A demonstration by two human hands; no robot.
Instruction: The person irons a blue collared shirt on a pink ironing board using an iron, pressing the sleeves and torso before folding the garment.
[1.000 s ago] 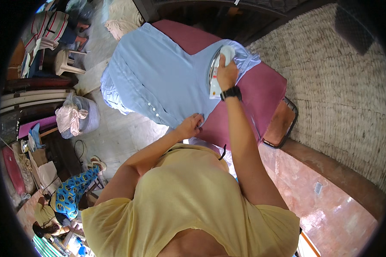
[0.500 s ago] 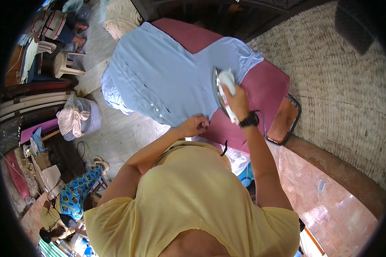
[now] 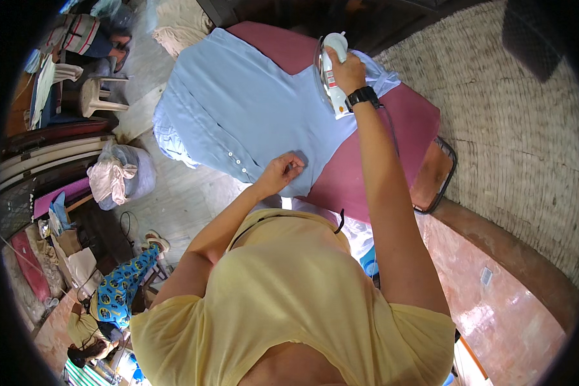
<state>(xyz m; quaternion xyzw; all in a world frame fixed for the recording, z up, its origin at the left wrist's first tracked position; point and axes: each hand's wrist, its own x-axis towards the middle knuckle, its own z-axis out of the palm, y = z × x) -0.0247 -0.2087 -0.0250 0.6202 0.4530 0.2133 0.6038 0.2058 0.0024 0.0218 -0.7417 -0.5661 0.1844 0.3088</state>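
A light blue buttoned shirt lies spread over a maroon-covered ironing board. My right hand is wrapped round the handle of a white clothes iron, which rests on the shirt near its sleeve at the far edge of the board. A cord trails from the iron beside my right wrist. My left hand is over the shirt's near part, to the right of the row of buttons. Its fingers are loosely bent and a little apart, and I see nothing in them.
Past the board's right end is a metal frame. A woven mat covers the right side. At the left are a bagged bundle, a cream plastic chair and a person in blue patterned trousers. Another person stands farther back.
My right hand has pushed the iron away from me, up to the sleeve side of the shirt. My left hand has moved forward from the shirt's near edge onto the cloth.
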